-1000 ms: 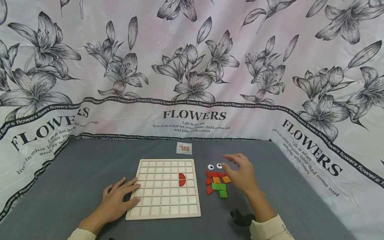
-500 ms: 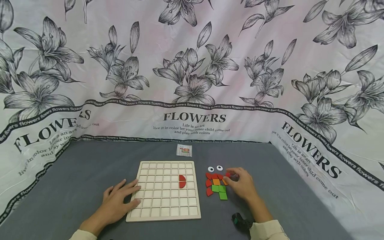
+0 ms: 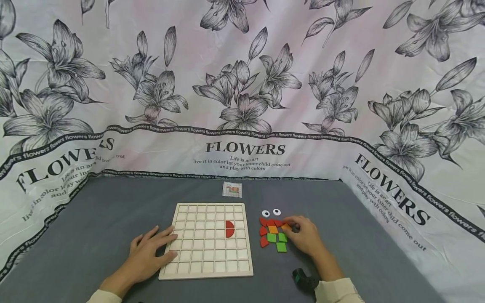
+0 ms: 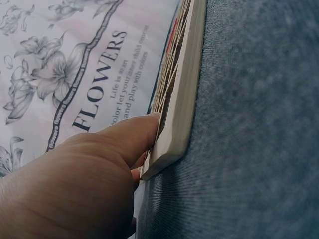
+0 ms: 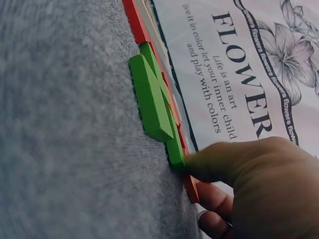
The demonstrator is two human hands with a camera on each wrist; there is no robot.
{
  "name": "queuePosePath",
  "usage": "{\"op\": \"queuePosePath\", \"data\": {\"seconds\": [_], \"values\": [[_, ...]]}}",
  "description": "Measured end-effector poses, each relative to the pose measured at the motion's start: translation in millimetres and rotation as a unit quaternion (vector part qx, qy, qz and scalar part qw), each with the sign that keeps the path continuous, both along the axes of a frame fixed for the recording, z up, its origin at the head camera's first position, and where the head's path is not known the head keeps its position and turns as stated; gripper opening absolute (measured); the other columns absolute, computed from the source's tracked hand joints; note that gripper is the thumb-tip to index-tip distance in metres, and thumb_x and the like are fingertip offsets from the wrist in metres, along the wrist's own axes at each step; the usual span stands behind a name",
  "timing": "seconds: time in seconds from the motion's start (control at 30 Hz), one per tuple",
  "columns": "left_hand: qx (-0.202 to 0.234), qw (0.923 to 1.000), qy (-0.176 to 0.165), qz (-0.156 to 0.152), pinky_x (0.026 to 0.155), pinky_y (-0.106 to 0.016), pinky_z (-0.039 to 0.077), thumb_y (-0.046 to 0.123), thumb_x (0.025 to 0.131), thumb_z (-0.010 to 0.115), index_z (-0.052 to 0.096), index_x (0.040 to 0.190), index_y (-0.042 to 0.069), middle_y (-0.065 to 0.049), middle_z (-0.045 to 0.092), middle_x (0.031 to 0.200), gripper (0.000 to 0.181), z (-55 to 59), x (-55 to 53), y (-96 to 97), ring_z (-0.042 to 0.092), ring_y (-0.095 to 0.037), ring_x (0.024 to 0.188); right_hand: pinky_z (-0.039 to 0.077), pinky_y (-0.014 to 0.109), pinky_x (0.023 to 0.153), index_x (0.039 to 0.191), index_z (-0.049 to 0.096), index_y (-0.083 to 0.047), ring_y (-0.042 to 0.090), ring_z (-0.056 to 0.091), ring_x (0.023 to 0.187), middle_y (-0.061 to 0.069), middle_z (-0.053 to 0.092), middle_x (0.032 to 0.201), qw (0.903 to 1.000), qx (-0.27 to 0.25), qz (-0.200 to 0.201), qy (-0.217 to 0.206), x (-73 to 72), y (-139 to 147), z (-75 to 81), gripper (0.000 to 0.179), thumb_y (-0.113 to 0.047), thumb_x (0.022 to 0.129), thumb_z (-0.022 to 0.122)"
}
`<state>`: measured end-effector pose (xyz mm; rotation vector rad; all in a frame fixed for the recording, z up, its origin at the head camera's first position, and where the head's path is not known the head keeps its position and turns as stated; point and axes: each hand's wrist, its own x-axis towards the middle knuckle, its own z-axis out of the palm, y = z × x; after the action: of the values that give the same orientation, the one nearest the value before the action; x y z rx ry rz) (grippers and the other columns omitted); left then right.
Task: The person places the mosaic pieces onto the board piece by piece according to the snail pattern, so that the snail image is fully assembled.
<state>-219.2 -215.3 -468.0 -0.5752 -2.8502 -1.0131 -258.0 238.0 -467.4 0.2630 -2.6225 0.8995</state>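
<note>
My left hand (image 3: 145, 256) rests on the left edge of a wooden grid board (image 3: 206, 275), fingers extended. In the left wrist view its thumb lies on the rim of the board (image 4: 187, 114). Two red quarter-round tiles (image 3: 229, 229) sit in the grid, forming a half circle. Right of the board, my right hand (image 3: 305, 237) pinches an orange square tile (image 3: 286, 227) between thumb and fingers. The right wrist view shows the orange tile (image 5: 190, 189) by the fingertips, beside a green tile (image 5: 149, 99). Some red pieces by the fingers are partly hidden.
Loose red tiles (image 3: 264, 241), another orange square (image 3: 273, 229) and green squares (image 3: 281, 247) lie by the right hand. Two round eye pieces (image 3: 266, 213) sit behind them. A small picture card (image 3: 232, 189) lies beyond the board. A black object (image 3: 303, 280) is near the right wrist.
My right hand has come down from above the tiles and its fingers have closed at the orange one. A green square nearby has shifted slightly. The left hand stays on the board.
</note>
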Motion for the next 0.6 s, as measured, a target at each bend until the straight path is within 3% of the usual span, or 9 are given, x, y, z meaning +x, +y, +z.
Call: {"op": "queuePosePath", "data": {"seconds": [0.3, 0.6], "values": [[0.006, 1.0000, -0.002, 0.001, 0.095, -0.071, 0.006, 0.042, 0.088, 0.069, 0.063, 0.131, 0.013, -0.010, 0.042, 0.147, 0.052, 2.3, 2.2, -2.2, 0.025, -0.047, 0.135, 0.045, 0.045, 0.077, 0.102, 0.074, -0.011, 0.022, 0.057, 0.086, 0.003, 0.065, 0.097, 0.9999, -0.010, 0.004, -0.005, -1.2, 3.1, 0.7, 0.028, 0.006, 0.081, 0.070], [0.000, 1.0000, -0.009, -0.001, 0.096, -0.070, 0.006, 0.045, 0.089, 0.067, 0.062, 0.132, 0.015, -0.008, 0.042, 0.148, 0.053, 1.6, 1.2, -1.2, 0.025, -0.045, 0.135, 0.047, 0.047, 0.079, 0.105, 0.074, -0.009, 0.024, 0.058, 0.090, 0.002, 0.065, 0.098, 0.9993, 0.002, 0.036, -0.002, 2.4, 12.3, 0.5, 0.034, 0.011, 0.078, 0.070]]}}
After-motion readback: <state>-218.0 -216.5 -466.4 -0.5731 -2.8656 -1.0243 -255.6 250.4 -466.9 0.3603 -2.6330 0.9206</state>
